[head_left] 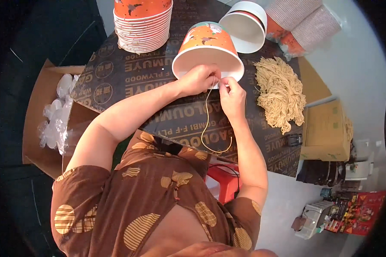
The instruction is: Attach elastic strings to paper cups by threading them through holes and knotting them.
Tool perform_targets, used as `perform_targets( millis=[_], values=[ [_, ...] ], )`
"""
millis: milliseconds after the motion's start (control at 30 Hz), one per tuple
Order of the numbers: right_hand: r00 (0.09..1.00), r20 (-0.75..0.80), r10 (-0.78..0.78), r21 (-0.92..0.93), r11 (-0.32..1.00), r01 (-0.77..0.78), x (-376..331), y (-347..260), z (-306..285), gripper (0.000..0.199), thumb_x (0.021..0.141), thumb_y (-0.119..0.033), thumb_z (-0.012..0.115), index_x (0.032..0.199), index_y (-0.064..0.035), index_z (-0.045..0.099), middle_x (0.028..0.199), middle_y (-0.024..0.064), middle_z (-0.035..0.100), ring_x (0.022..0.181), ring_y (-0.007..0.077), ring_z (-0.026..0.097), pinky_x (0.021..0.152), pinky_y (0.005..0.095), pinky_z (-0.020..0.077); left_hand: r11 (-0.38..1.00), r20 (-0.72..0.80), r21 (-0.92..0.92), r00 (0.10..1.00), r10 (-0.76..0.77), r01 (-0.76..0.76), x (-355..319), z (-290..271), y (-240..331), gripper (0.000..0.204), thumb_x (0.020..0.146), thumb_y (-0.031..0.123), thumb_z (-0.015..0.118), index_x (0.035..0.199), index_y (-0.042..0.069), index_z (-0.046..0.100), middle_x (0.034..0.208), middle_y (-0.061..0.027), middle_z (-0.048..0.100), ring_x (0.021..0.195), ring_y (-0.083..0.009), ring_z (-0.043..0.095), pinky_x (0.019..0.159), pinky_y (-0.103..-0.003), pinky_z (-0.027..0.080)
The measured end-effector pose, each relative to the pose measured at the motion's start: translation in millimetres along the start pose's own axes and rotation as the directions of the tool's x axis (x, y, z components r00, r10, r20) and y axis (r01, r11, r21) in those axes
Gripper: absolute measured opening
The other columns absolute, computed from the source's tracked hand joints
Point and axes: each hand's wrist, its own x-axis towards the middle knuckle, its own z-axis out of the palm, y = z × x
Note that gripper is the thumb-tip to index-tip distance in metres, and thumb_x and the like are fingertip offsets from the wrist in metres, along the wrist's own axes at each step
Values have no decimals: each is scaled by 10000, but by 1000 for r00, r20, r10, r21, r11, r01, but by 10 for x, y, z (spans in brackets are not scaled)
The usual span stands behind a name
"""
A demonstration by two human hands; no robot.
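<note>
Cord (207, 107), thin and tan, curls toward six o'clock from the left hand (201, 78) and right hand (233, 96), both pinching it beside an orange, bat-printed, white-rimmed tub (206, 43) at twelve o'clock.

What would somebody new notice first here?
Probably the bright orange bucket in the upper middle, with the person's left grip and right grip pinching a pale string at its lower rim. A shaggy tan yarn heap lies to its right, and a tall bucket stack stands to its left.
</note>
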Motion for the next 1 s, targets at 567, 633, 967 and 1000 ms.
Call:
perform_targets(
  millis=[567, 633, 967, 1000],
  values=[
    [954, 223, -201, -100, 969, 227, 37, 58, -167, 61, 755, 17, 598, 801, 7, 560, 870, 176, 545, 679, 345, 600, 610, 412, 481, 944, -279, 328, 951, 135, -38, 102, 10, -226, 73, 783, 30, 574, 797, -27, 616, 780, -191, 633, 703, -314, 630, 671, -407, 496],
    [941, 255, -220, -177, 947, 269, 29, 53, -177, 64, 749, 16, 590, 808, 9, 568, 925, 186, 535, 700, 360, 600, 622, 428, 486, 921, -278, 389, 951, 139, -21, 115, 1, -218, 84, 782, 38, 566, 787, -29, 617, 820, -210, 636, 740, -339, 631, 697, -414, 494],
    [937, 273, -218, -360, 880, 309, 8, -2, -157, 102, 743, -11, 594, 842, 15, 596, 956, 188, 534, 775, 388, 619, 657, 460, 514, 955, 82, -223, 980, -183, 197, 75, -245, -47, 169, 838, 139, 613, 789, -21, 640, 649, -51, 595, 513, -95, 503, 454, -244, 382],
    [935, 279, -217, -358, 880, 311, 7, -2, -156, 106, 744, -12, 593, 846, 17, 597, 952, 183, 538, 772, 384, 619, 656, 458, 514, 863, 202, -414, 954, -223, 289, 71, -243, -17, 175, 862, 137, 601, 793, -21, 634, 646, -50, 593, 479, -80, 481, 419, -221, 347]
  ],
)
